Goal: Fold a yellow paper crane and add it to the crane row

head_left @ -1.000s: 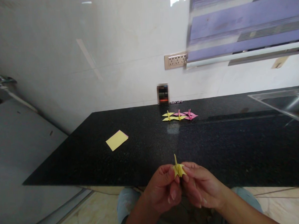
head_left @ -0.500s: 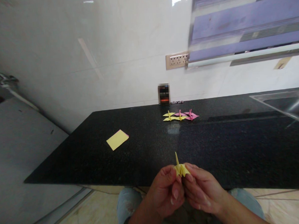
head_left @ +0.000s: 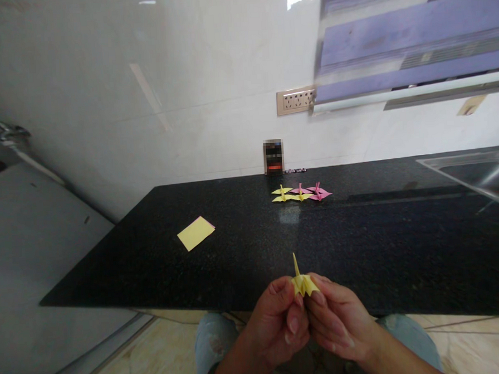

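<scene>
Between my two hands is a yellow origami crane (head_left: pixel 304 285), one thin point of it standing up and away from me. My left hand (head_left: pixel 277 316) pinches its left side between thumb and fingers. On the other side, my right hand (head_left: pixel 340 316) grips the right part the same way. Both hands are at the near edge of the black countertop (head_left: pixel 245 265). Further back, several finished paper cranes, yellow ones (head_left: pixel 283 197) and pink ones (head_left: pixel 320 195), stand close together in two rows. A stack of yellow and pink paper (head_left: pixel 195 233) lies to the left.
A dark upright object (head_left: pixel 273 157), blurred by pixels, leans at the wall beside a small beaded strand (head_left: pixel 295 170). A metal sink (head_left: pixel 483 175) is set in the counter at the right. A socket strip (head_left: pixel 297 101) and a purple blind (head_left: pixel 409 39) are on the wall.
My right hand has shifted very slightly to the right, and the crane's folded body looks a little more spread. Everything else stays in place.
</scene>
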`<state>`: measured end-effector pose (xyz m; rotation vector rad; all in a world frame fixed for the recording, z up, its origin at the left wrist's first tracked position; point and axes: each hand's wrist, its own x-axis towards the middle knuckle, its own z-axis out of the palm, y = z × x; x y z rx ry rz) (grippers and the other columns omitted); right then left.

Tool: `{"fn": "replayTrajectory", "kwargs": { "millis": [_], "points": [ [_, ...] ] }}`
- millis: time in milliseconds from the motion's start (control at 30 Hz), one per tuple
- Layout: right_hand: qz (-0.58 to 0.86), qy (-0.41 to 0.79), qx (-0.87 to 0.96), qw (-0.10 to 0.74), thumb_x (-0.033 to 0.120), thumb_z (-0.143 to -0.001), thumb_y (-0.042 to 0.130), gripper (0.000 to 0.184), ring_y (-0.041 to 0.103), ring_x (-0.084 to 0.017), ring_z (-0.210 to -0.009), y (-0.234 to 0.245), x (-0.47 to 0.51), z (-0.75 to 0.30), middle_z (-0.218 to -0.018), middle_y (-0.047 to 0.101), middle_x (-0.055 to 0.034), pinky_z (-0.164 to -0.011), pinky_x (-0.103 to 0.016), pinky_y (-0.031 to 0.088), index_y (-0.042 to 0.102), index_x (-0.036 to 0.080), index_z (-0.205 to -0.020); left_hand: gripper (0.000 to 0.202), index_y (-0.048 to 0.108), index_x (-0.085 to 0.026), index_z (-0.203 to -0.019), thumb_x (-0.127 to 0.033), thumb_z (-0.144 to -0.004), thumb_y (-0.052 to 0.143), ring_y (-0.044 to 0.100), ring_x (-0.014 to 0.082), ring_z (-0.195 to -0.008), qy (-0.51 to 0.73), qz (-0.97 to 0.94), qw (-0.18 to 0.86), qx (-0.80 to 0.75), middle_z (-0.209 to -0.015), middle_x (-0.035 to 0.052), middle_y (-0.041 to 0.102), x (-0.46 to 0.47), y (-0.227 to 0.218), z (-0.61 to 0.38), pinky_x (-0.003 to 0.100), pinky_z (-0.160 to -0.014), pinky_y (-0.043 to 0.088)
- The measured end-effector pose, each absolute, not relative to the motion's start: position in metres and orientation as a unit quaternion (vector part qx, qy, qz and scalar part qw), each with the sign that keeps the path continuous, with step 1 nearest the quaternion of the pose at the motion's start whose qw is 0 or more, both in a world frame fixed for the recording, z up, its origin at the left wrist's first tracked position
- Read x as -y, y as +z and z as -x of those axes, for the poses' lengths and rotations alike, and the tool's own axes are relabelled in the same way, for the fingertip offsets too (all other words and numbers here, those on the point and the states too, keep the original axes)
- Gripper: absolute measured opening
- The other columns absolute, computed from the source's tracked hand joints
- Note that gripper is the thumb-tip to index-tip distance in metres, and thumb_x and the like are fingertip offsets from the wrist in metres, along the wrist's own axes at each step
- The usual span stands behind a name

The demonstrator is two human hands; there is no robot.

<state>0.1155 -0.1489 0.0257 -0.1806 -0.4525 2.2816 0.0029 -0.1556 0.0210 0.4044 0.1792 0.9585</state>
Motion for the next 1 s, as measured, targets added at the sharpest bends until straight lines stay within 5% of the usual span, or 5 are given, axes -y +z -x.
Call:
{"fn": "replayTrajectory", "kwargs": {
  "millis": [1000],
  "points": [
    [0.066,0.889,0.172,0.420,0.034,-0.082,0.043,0.029,0.014,-0.004,-0.024,0.024,0.143,-0.130,-0.031,0.031,0.0099,-0.027,-0.014,0.029,0.043,0.018,-0.058,0.015,0.054,-0.014,-0.068,-0.023,-0.079,0.051,0.025,0.0026,-0.032,0.502,-0.163,0.845,-0.088,-0.040,-0.0074,0.036,0.154,0.034,0.007,0.012,-0.035,0.027]
  ]
}}
